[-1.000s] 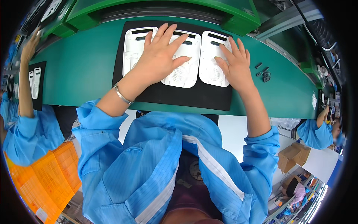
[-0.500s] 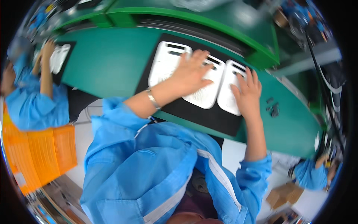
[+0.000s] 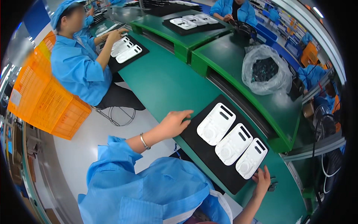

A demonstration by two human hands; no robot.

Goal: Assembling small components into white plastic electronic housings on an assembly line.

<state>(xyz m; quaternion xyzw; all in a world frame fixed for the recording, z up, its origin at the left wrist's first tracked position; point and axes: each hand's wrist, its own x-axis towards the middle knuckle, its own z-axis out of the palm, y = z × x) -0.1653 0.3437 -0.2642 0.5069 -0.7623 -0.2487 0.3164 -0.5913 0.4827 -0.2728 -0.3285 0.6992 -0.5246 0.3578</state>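
Three white plastic housings, each with black slots at the top and a round speaker-like grille, lie in a row on a black mat (image 3: 201, 160). They are the left housing (image 3: 220, 121), the middle housing (image 3: 232, 151) and the right housing (image 3: 251, 156). My left hand (image 3: 175, 123) is held at the mat's left edge, fingers stretched out, holding nothing. Beside the lower end of the right housing is my right hand (image 3: 262, 182), its fingers apart at the mat's edge. Small black parts (image 3: 273, 185) lie on the green bench just right of it.
A clear plastic bag (image 3: 266, 71) of dark small parts stands on the green raised shelf (image 3: 227, 52). Similar housings lie on a far mat (image 3: 194, 23). At the left a co-worker in blue (image 3: 78, 63) handles housings, with orange crates (image 3: 52, 100) behind.
Both my hands have come away from the housings, the left toward the mat's left edge, the right toward its near right edge. The view has swung toward the left co-worker.
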